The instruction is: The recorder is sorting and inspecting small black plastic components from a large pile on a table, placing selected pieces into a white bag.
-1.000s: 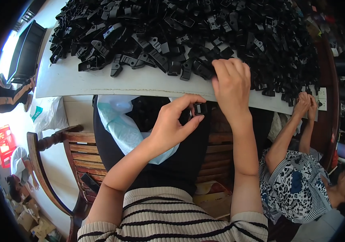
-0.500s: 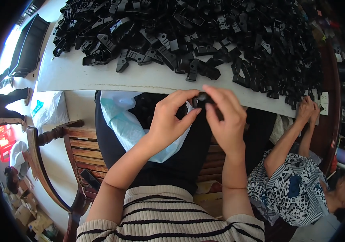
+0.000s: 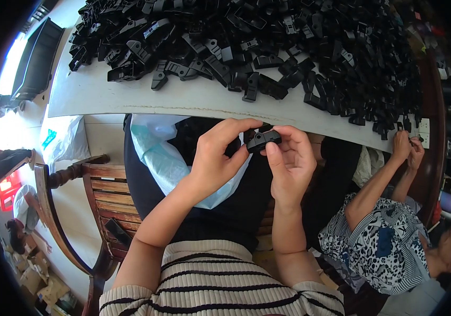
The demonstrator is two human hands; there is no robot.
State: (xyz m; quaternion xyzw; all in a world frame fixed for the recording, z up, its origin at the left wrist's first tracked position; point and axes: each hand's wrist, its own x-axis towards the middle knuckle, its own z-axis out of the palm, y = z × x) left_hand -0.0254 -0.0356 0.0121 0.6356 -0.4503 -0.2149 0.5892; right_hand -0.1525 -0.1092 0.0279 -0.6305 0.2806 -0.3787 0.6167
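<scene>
Between my two hands, just off the table's near edge, I hold a small black plastic part (image 3: pixel 261 141) with a rounded body and a hole in its side. My left hand (image 3: pixel 220 150) pinches its left end with thumb and forefinger. The fingers of my right hand (image 3: pixel 293 163) close round its right end, the thumb lying along the near side. Below my hands a white and pale-blue plastic bag (image 3: pixel 154 163) lies open on my lap, with dark contents. Beyond them, a large heap of similar black plastic parts (image 3: pixel 225 47) covers the far side of the table.
The pale table (image 3: pixel 104 100) ends just beyond my hands. At right, a co-worker (image 3: pixel 386 242) handles small parts at the table edge near a white socket strip (image 3: pixel 424 134). A wooden bench (image 3: pixel 110 195) and a black bin (image 3: pixel 38 58) are at left.
My right hand has turned and lowered slightly, its palm now facing up more. The black part has tilted, so more of its side shows. The co-worker's hands have shifted slightly.
</scene>
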